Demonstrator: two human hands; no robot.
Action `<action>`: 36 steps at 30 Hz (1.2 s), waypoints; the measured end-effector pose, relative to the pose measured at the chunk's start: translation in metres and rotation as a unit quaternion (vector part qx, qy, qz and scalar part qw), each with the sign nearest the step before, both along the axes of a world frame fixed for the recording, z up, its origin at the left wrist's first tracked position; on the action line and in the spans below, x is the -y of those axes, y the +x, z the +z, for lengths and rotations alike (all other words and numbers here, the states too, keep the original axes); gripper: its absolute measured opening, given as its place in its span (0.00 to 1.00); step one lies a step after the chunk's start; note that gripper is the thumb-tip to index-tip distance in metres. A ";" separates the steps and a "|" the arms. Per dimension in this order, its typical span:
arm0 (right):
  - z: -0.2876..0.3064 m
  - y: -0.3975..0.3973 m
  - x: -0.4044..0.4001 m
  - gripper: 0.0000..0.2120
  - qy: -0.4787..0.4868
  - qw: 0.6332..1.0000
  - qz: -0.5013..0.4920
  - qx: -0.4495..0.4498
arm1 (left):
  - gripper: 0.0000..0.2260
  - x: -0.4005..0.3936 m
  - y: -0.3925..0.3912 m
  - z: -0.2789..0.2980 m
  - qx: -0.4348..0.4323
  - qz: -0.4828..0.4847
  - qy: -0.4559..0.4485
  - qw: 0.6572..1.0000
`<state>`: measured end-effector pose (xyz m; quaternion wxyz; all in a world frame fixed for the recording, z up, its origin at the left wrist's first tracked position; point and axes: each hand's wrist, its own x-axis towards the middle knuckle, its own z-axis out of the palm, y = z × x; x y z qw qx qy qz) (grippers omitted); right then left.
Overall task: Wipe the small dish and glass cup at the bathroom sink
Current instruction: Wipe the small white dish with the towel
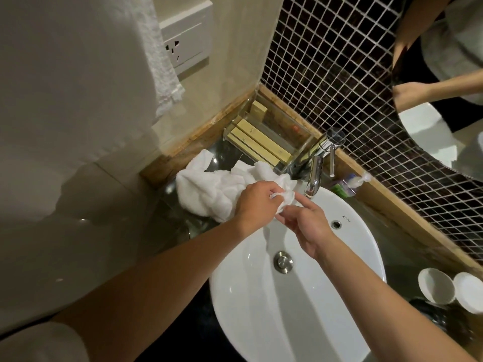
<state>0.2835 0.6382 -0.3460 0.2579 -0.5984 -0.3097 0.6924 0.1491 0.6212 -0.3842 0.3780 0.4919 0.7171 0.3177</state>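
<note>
A crumpled white towel (209, 189) lies on the dark counter left of the white sink (352, 231). My left hand (257, 202) is closed on the towel's near corner above the basin's back rim. My right hand (305, 223) meets it from the right, thumb and fingers pinching the same corner, index finger stretched out. Two small white dishes (436, 284) (469, 291) stand side by side on the counter at the far right, away from both hands. I cannot pick out a glass cup.
The chrome faucet (317, 168) rises just behind my hands. A clear box (264, 134) with pale packets sits in the back corner. A small wrapped packet (345, 185) lies right of the faucet. A mirror (444, 121) hangs on the tiled wall.
</note>
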 end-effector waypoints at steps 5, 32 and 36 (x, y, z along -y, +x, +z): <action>-0.005 0.009 0.000 0.25 -0.002 1.000 -0.003 0.006 | 0.07 0.008 -0.005 -0.002 -0.009 -0.050 0.028 0.998; -0.006 0.031 0.011 0.21 -0.016 0.999 -0.023 0.044 | 0.16 0.012 -0.025 0.005 -0.359 -0.324 0.137 0.864; -0.004 0.029 0.007 0.21 -0.018 0.999 -0.032 0.027 | 0.20 0.002 -0.006 0.017 -0.360 -0.319 0.107 0.870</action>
